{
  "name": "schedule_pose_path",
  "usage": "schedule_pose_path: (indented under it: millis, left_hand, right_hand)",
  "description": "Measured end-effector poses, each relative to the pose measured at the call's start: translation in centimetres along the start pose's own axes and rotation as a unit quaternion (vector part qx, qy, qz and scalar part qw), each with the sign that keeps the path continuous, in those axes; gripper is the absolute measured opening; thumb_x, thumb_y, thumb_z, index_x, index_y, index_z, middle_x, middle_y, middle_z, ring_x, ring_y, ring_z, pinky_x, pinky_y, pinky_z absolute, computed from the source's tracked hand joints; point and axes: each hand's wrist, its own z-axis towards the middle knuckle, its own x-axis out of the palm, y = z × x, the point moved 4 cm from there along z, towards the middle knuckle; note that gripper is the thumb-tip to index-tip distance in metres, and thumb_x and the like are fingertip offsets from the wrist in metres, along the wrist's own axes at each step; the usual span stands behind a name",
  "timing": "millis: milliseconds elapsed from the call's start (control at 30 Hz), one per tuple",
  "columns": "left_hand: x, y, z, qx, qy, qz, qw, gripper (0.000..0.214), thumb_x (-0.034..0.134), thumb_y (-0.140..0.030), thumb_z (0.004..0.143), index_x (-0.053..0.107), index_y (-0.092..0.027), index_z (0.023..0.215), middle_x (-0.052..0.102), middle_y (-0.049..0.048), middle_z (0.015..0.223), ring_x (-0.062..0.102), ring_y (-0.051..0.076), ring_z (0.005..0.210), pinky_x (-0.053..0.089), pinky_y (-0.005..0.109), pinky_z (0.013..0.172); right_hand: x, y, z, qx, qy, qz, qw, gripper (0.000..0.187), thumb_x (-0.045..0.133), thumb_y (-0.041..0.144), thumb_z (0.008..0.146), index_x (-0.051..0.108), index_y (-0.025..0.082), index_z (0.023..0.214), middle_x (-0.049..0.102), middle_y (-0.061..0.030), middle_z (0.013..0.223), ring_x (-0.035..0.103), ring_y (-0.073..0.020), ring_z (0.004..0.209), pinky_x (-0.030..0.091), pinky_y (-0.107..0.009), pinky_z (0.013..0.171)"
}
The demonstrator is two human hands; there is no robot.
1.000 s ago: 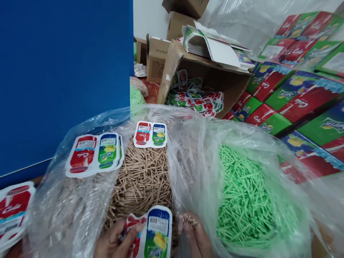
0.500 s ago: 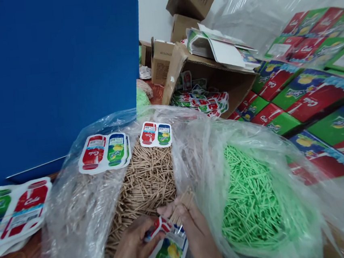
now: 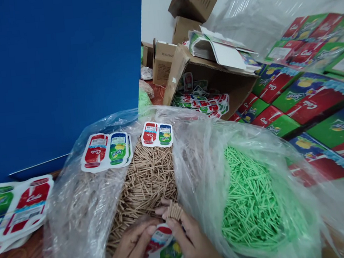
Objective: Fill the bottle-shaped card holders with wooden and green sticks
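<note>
My right hand (image 3: 191, 244) is closed on a small bundle of brown sticks (image 3: 174, 211), pinched end-on above the printed pouch (image 3: 163, 249). My left hand (image 3: 129, 248) grips that pouch, red and green printed, at its upper edge. Both hands hover at the near edge of a clear bag full of brown sticks (image 3: 146, 180). Right beside it a second clear bag holds green sticks (image 3: 252, 200).
Flat printed pouches lie on the brown-stick bag (image 3: 107, 150), (image 3: 156, 133) and at the left on the table (image 3: 14, 209). A blue panel (image 3: 51, 75) stands behind. An open cardboard box of pouches (image 3: 210, 88) and stacked printed cartons (image 3: 314, 95) fill the right.
My right hand turned the stick bundle from lying slanted to end-on and lowered it toward the pouch mouth. My left hand shifted its hold on the pouch. The view drifted slightly left.
</note>
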Motion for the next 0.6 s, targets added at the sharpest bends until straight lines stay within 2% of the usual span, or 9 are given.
schedule_pose_path:
  millis: [100,233,333,400,467,533,600]
  left_hand:
    - [0.3,0.0,0.3,0.009,0.002,0.002,1.0,0.029,0.048,-0.035,0.091,0.076,-0.025,0.096,0.076,0.0034,0.102,0.068,0.021,0.097,0.048,0.026,0.09]
    - [0.7,1.3,1.0,-0.049,-0.051,-0.027,0.997,0.026,0.061,-0.034,0.081,0.073,-0.026,0.103,0.076,0.0024,0.106,0.07,0.021,0.097,0.052,0.027,0.086]
    - [0.9,1.6,1.5,-0.043,-0.057,0.022,0.997,0.021,0.068,-0.03,0.074,0.074,-0.028,0.093,0.077,-0.0004,0.101,0.071,0.02,0.093,0.053,0.025,0.084]
    - [1.0,1.3,1.6,-0.027,-0.046,0.086,0.995,0.016,0.06,-0.03,0.08,0.075,-0.027,0.085,0.078,-0.0008,0.087,0.072,0.02,0.083,0.053,0.024,0.078]
    - [1.1,1.2,1.5,-0.017,-0.04,0.119,0.992,0.025,0.051,-0.032,0.086,0.075,-0.024,0.082,0.077,-0.0006,0.074,0.072,0.019,0.072,0.054,0.023,0.07]
    - [1.3,1.1,1.3,-0.013,-0.042,0.099,0.994,0.032,0.046,-0.035,0.09,0.076,-0.023,0.087,0.078,0.0,0.078,0.072,0.019,0.075,0.053,0.022,0.071]
    - [1.4,1.0,1.0,-0.005,-0.041,0.063,0.997,0.032,0.046,-0.036,0.091,0.075,-0.023,0.099,0.078,0.0005,0.093,0.072,0.019,0.09,0.052,0.02,0.079]
  right_hand:
    - [0.0,-1.5,0.0,-0.004,0.011,-0.026,1.0,0.029,0.038,0.034,0.098,0.063,0.023,0.109,0.069,-0.0071,0.109,0.062,-0.0198,0.104,0.044,-0.032,0.094]
    - [0.3,-3.1,0.4,-0.03,-0.08,-0.052,0.995,0.025,0.038,0.028,0.097,0.06,0.02,0.106,0.071,-0.0072,0.101,0.066,-0.0181,0.099,0.05,-0.026,0.087]
    - [0.9,-3.3,0.6,-0.068,-0.105,-0.066,0.99,0.027,0.037,0.024,0.097,0.06,0.019,0.108,0.071,-0.0081,0.103,0.066,-0.0165,0.101,0.051,-0.025,0.088]
    - [1.2,-3.4,0.7,-0.078,-0.108,-0.063,0.989,0.028,0.036,0.021,0.096,0.061,0.018,0.109,0.071,-0.0079,0.104,0.065,-0.0152,0.102,0.05,-0.024,0.09]
    - [1.4,-3.4,0.8,-0.08,-0.108,-0.054,0.989,0.028,0.036,0.02,0.096,0.062,0.018,0.108,0.071,-0.0076,0.104,0.066,-0.0146,0.1,0.05,-0.025,0.09]
    - [1.5,-3.6,0.8,-0.069,-0.113,-0.051,0.99,0.029,0.037,0.021,0.096,0.063,0.019,0.11,0.071,-0.0081,0.108,0.065,-0.0155,0.104,0.05,-0.027,0.094]
    - [1.4,-3.7,0.6,-0.055,-0.128,-0.061,0.988,0.03,0.037,0.022,0.096,0.063,0.019,0.112,0.068,-0.0093,0.116,0.06,-0.0176,0.113,0.047,-0.032,0.099]
